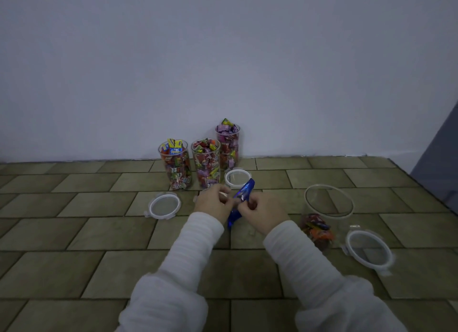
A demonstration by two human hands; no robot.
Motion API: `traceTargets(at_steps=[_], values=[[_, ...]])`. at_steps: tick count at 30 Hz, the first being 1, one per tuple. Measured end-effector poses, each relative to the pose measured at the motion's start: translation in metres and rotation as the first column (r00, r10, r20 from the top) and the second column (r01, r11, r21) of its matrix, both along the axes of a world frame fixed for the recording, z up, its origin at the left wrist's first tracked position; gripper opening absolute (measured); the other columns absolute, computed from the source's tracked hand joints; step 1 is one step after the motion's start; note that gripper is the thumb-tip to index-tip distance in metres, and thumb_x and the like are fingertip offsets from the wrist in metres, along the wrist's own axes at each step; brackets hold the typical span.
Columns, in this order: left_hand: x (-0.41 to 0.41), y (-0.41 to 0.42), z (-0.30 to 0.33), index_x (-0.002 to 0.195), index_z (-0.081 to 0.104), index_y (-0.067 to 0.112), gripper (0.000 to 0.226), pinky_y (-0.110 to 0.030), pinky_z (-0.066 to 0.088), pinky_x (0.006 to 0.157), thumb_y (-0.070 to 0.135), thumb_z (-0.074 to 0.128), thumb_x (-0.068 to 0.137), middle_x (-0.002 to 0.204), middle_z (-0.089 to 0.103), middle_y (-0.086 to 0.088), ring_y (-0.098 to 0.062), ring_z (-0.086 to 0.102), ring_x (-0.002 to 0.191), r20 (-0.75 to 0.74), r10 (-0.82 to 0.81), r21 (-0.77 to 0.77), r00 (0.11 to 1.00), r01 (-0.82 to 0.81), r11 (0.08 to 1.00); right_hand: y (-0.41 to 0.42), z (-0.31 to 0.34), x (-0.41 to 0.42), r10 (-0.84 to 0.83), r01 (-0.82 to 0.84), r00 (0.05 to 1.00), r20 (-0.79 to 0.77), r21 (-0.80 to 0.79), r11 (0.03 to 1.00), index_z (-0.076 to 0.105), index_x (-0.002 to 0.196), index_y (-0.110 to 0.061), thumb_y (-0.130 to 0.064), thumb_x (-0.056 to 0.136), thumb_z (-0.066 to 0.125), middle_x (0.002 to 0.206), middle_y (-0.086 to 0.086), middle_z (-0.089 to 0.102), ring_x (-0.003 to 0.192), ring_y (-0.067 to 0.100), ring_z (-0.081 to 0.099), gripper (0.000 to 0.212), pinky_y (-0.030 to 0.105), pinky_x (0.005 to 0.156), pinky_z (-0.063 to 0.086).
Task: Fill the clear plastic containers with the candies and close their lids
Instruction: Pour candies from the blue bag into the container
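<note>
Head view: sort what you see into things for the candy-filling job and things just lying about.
For the job:
- blue candy packet, pinched by left hand and right hand
- three filled containers, lids off
- open container, partly filled
- three loose lids

Just lying about:
- nothing apart from the tiled floor and wall

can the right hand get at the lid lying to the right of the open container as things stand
Probably not yet: the right hand pinches the blue packet. Nothing lies between it and the lid.
</note>
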State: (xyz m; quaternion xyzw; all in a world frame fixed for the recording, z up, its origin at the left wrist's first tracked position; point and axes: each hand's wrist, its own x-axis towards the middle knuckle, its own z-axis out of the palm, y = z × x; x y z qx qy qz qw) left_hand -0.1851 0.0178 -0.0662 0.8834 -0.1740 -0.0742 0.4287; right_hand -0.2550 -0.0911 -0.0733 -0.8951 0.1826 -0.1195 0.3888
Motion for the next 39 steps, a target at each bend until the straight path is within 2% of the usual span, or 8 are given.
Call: traceTargets(at_steps=[4,9,17,22,28,32,35,39], values=[[-0.002,0.0,0.002,0.095,0.064,0.022,0.009,-0.021,0.043,0.071,0.021,0.064,0.086,0.09,0.061,0.007,-0.009,0.054,0.079,0.056,-0.147,0.186,0.988,0.134,0.973,0.0,-0.001,-0.003,-0.012,0.012,1.0,0.017,0.019,1.0,0.041,0.061,-0.019,-0.022,0.079,0.067,0.058,-0.003,0.044,0.055,0.01,0.041,0.032,0.02,0.055,0.038],[-0.007,-0.003,0.0,0.07,0.054,0.019,0.016,-0.024,0.046,0.063,0.02,0.065,0.08,0.077,0.064,-0.002,-0.019,0.059,0.074,0.153,-0.082,0.087,0.985,0.069,0.994,-0.006,0.001,0.001,-0.117,0.11,0.991,0.061,0.103,0.989,0.04,0.075,-0.023,-0.029,0.085,0.065,0.069,-0.003,0.049,0.06,0.01,0.044,0.028,0.021,0.055,0.037],[0.004,0.001,0.018,0.076,0.043,0.014,0.016,-0.026,0.031,0.062,0.006,0.056,0.082,0.081,0.046,0.0,-0.019,0.044,0.077,0.366,0.066,0.093,0.928,-0.107,0.99,-0.002,0.004,-0.001,-0.154,0.153,0.974,0.166,0.017,0.988,0.034,0.063,-0.02,-0.013,0.085,0.059,0.06,-0.004,0.04,0.054,0.009,0.037,0.035,0.017,0.05,0.029],[0.005,-0.001,0.016,0.086,0.052,0.023,0.018,-0.031,0.047,0.077,0.009,0.062,0.083,0.092,0.057,0.004,-0.018,0.055,0.087,0.238,-0.027,0.151,0.971,-0.009,0.988,0.003,0.004,0.0,-0.061,0.075,0.981,0.183,-0.075,0.994,0.033,0.063,-0.022,-0.013,0.085,0.06,0.061,-0.004,0.042,0.056,0.01,0.038,0.035,0.019,0.053,0.033],[0.01,0.006,0.008,0.076,0.058,0.024,0.024,-0.014,0.038,0.058,0.001,0.062,0.083,0.087,0.061,0.007,-0.01,0.055,0.076,0.224,0.029,0.031,0.974,-0.036,0.999,-0.006,0.002,-0.001,-0.085,0.092,0.985,0.152,-0.037,0.995,0.042,0.074,-0.019,-0.01,0.085,0.06,0.062,-0.005,0.044,0.056,0.007,0.04,0.023,0.016,0.053,0.034],[0.011,0.011,-0.002,0.077,0.063,0.027,0.013,-0.021,0.05,0.061,0.019,0.071,0.082,0.083,0.066,0.006,-0.015,0.063,0.075,0.052,-0.081,-0.259,0.995,0.092,0.961,-0.009,0.01,0.002,-0.07,0.083,0.981,0.181,-0.068,0.994,0.054,0.11,-0.02,-0.01,0.09,0.056,0.059,-0.008,0.047,0.053,0.001,0.044,0.023,0.011,0.049,0.033],[0.009,0.009,-0.008,0.087,0.063,0.024,0.011,-0.022,0.048,0.059,0.034,0.059,0.091,0.089,0.066,0.0,-0.017,0.062,0.076,-0.169,-0.078,-0.523,0.983,-0.023,0.852,-0.014,0.022,0.004,-0.046,0.07,0.977,0.21,-0.105,0.992,0.057,0.12,-0.025,-0.008,0.091,0.052,0.056,-0.01,0.044,0.05,0.002,0.041,0.034,0.011,0.044,0.033],[0.005,-0.009,-0.027,0.109,0.06,0.022,0.046,-0.036,0.047,0.075,0.059,0.037,0.093,0.105,0.065,-0.005,-0.028,0.059,0.091,-0.625,-0.005,-0.411,0.781,-0.323,0.852,-0.022,0.044,0.005,0.051,-0.019,0.968,0.248,-0.131,0.991,0.054,0.127,-0.026,-0.008,0.094,0.046,0.057,-0.011,0.045,0.051,0.004,0.042,0.039,0.013,0.047,0.036]])
